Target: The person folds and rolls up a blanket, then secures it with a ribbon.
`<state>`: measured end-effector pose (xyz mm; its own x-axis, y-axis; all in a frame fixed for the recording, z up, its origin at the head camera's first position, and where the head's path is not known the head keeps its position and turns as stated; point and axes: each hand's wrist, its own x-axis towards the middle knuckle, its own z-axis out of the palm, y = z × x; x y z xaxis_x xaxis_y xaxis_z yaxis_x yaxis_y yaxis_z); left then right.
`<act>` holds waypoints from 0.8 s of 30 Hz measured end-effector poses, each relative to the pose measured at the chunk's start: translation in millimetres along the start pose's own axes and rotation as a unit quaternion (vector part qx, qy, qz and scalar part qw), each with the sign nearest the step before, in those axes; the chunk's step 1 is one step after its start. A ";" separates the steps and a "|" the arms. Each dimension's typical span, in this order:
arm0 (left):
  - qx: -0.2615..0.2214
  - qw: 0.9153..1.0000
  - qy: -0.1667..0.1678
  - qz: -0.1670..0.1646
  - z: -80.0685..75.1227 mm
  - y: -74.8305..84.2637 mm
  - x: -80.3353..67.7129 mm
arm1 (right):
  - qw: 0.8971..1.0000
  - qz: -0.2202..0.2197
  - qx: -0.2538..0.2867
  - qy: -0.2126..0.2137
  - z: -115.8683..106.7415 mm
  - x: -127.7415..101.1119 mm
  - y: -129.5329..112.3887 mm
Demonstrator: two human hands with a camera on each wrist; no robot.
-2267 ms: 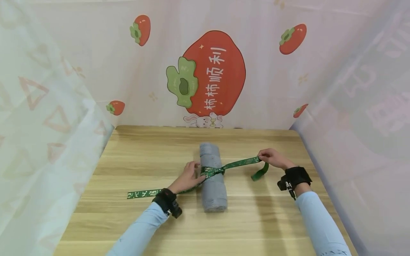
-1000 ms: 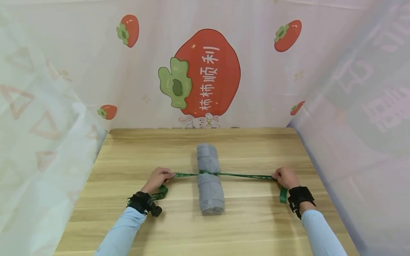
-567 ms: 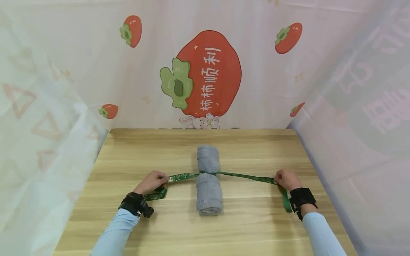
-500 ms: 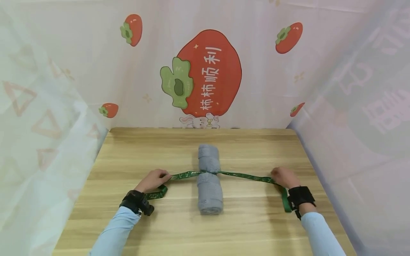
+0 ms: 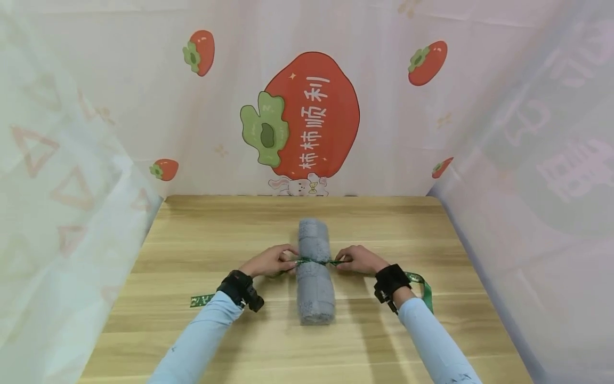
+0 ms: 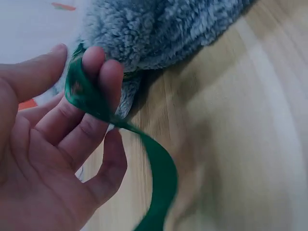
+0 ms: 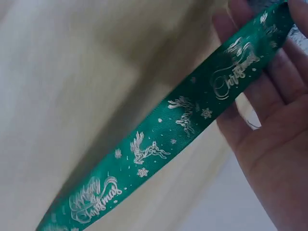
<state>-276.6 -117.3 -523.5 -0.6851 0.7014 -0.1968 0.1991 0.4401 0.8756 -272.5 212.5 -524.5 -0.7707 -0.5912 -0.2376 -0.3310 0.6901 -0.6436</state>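
Observation:
A grey fluffy rolled towel (image 5: 315, 293) lies lengthwise away from me on the table, with a green ribbon (image 5: 312, 261) drawn around its middle. My left hand (image 5: 269, 261) is at the towel's left side, holding the ribbon close to the roll. In the left wrist view, the ribbon (image 6: 161, 173) runs between curled fingers and hangs down. On the opposite side, my right hand (image 5: 362, 259) pinches the other ribbon length near the towel. White reindeer and lettering show on that ribbon (image 7: 159, 139) in the right wrist view. The hands partly hide the ribbon beside the roll.
The wooden table (image 5: 230, 218) extends around the towel. One ribbon tail (image 5: 201, 301) lies left beyond my left wrist; the other tail (image 5: 427, 296) loops beside my right forearm. A printed curtain (image 5: 384, 133) stands behind the table, with hanging sheets on both sides.
Both hands have moved inward along the ribbon, from far out on either side to right beside the towel. Earlier, the ribbon was pulled out sideways, narrowing the towel's middle.

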 end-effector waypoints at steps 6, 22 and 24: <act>-0.089 0.996 -0.018 0.004 -5.0 -5.8 -20.6 | 0.998 0.026 0.059 0.001 0.3 -13.3 9.5; 0.049 0.980 0.177 0.072 14.8 38.5 -14.3 | 0.988 0.006 0.152 0.023 10.2 -53.1 10.3; 0.071 0.971 0.215 0.077 18.5 42.6 -11.0 | 0.988 0.000 0.150 0.019 10.9 -55.2 8.9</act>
<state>-247.6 -95.8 -492.2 -0.8628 0.4796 0.1600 0.3953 0.4425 0.8050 -226.9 246.8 -525.0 -0.7929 -0.5709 -0.2129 -0.1589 0.5311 -0.8323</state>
